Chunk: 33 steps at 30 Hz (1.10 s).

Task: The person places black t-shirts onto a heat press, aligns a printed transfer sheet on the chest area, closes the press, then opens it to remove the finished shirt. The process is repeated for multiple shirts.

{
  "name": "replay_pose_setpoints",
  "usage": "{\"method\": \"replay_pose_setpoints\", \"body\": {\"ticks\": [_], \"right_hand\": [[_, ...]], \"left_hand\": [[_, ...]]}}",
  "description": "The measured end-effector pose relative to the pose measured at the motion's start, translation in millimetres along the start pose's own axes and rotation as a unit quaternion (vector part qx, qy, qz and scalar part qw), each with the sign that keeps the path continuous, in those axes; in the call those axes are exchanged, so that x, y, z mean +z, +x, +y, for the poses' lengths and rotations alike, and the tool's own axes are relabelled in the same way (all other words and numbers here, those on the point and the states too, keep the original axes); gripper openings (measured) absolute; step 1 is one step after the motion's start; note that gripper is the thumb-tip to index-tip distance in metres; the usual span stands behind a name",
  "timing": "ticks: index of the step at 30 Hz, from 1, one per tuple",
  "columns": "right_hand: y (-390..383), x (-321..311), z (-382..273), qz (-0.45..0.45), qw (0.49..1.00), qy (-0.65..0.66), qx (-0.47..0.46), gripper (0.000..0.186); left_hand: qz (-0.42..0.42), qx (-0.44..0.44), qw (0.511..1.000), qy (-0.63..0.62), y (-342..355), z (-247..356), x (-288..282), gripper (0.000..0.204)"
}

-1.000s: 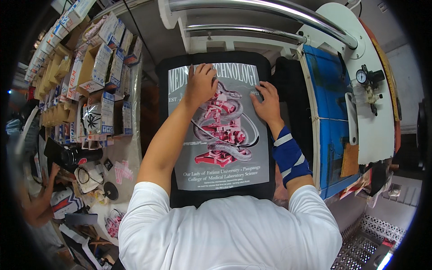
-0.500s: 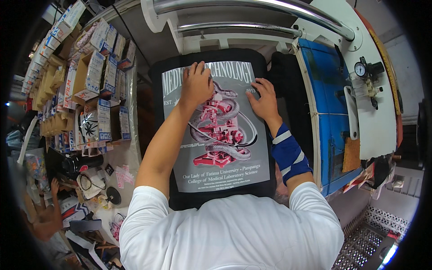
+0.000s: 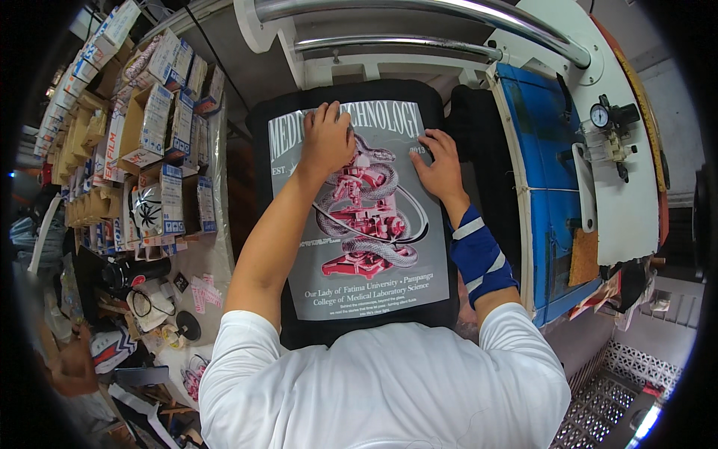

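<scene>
A grey, see-through print sheet with white lettering and a snake coiled round a red microscope lies flat on a black shirt. The shirt is spread over a flat board and droops at its rounded corners. My left hand rests on the upper part of the sheet, palm down, its fingers stretched over the lettering. At the sheet's upper right edge my right hand lies with fingers spread, partly on the sheet and partly on the black cloth. Neither hand grips anything.
Chrome bars of a machine frame cross behind the board. To the right stand a blue panel and a pressure gauge. Stacked cardboard boxes fill the left, above a cluttered table. Another person's arm shows at lower left.
My hands and the print sheet have stayed put. At the far left, the other person's arm has drawn lower, and a striped white item there has shifted.
</scene>
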State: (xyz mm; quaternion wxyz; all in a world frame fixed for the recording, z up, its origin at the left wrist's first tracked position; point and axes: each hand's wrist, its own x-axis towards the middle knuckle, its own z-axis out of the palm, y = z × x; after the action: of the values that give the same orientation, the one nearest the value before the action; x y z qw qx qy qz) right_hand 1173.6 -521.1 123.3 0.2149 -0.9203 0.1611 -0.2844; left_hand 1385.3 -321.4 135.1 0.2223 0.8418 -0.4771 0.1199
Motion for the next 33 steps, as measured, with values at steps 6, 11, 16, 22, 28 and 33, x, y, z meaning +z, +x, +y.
{"method": "replay_pose_setpoints", "body": {"ticks": [6,11,16,22,28,33], "right_hand": [[0,0,0,0.002,1.000,-0.004,-0.003,0.039],[9,-5,0,-0.037,0.999,-0.009,0.021,0.036],[72,-1,40,-0.054,0.970,0.040,0.233,0.038],[88,36,67,-0.114,0.656,0.478,0.572,0.046],[98,17,116,0.027,0.618,0.570,0.541,0.027],[115,-2,96,-0.021,0.674,0.502,0.542,0.025]], "left_hand": [[0.005,-0.008,1.000,0.001,-2,1,3,0.036],[-0.015,-0.035,0.999,-0.006,2,0,10,0.040],[0.078,-0.096,0.991,-0.054,34,-35,12,0.027],[0.219,-0.367,0.903,-0.053,-43,-193,-32,0.032],[-0.085,-0.610,0.530,-0.583,-75,-163,-35,0.065],[0.091,-0.530,0.587,-0.606,-101,-218,2,0.038]]}}
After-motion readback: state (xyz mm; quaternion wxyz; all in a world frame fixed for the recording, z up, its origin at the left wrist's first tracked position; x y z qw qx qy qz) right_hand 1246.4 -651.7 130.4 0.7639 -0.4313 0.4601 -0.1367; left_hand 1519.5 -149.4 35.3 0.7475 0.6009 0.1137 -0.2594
